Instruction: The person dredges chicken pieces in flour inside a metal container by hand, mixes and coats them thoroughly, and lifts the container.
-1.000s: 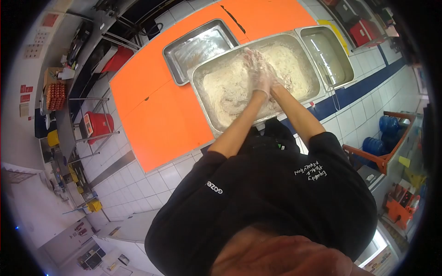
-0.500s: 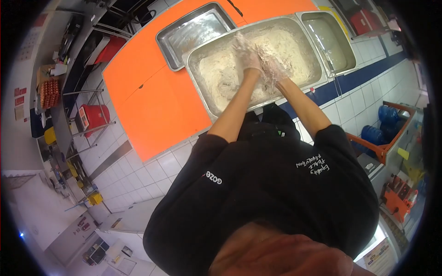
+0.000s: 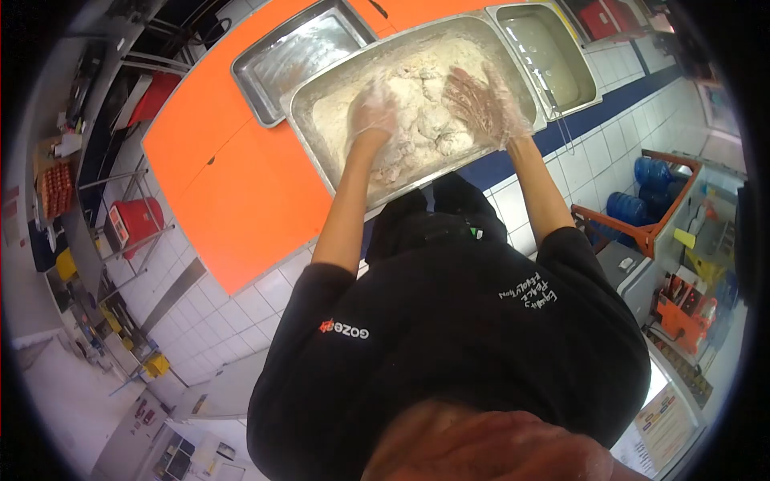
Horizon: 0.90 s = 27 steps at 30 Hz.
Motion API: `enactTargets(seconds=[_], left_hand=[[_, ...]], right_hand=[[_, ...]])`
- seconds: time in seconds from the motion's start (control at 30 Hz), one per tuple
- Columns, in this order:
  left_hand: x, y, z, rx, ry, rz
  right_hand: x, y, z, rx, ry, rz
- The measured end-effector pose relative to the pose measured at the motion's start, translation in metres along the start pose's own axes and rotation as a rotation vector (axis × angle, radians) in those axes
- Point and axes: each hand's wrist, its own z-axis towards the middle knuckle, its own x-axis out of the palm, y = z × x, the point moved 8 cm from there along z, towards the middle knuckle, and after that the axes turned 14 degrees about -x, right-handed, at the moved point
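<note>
Lumpy, flour-coated pieces (image 3: 433, 120) lie in pale flour inside a deep metal tray (image 3: 321, 164). My left hand (image 3: 374, 112), in a clear glove, is over the flour at the tray's left part, somewhat blurred, its fingers extended and holding nothing visible. On the other side of the pieces, my right hand (image 3: 485, 104) is open, fingers spread, its clear glove caked with flour and batter. The coated pieces lie between the two hands.
An orange tabletop (image 3: 233, 184) carries a shallow metal pan (image 3: 261, 96) left of the flour tray. A container of cloudy liquid (image 3: 545, 60), with a wire-handled tool (image 3: 561, 120), adjoins the tray's right side. Blue bottles (image 3: 630, 208) stand in a rack farther right.
My hands were close together over the middle of the tray and have now moved apart, left and right. Coated lumps now show between them. The whole view has shifted slightly.
</note>
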Motion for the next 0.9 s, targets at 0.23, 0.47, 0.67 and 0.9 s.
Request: enactTargets(seconds=[0.23,0.47,0.67,0.9], left_hand=[[-0.072,0.063,-0.04,-0.254,-0.369,0.074],[-0.114,0.055,-0.073,-0.34,-0.28,0.372],[-0.134,0.093,-0.122,-0.755,-0.547,0.117],[-0.111,0.107,-0.121,-0.588,-0.532,0.117]], right_hand=[[-0.087,0.036,0.016,-0.195,-0.167,-0.236],[-0.136,0.054,-0.065,-0.177,-0.622,-0.792],[-0.217,0.01,-0.089,-0.096,-0.711,-1.114],[-0.148,0.035,-0.134,-0.07,-0.761,-0.968]])
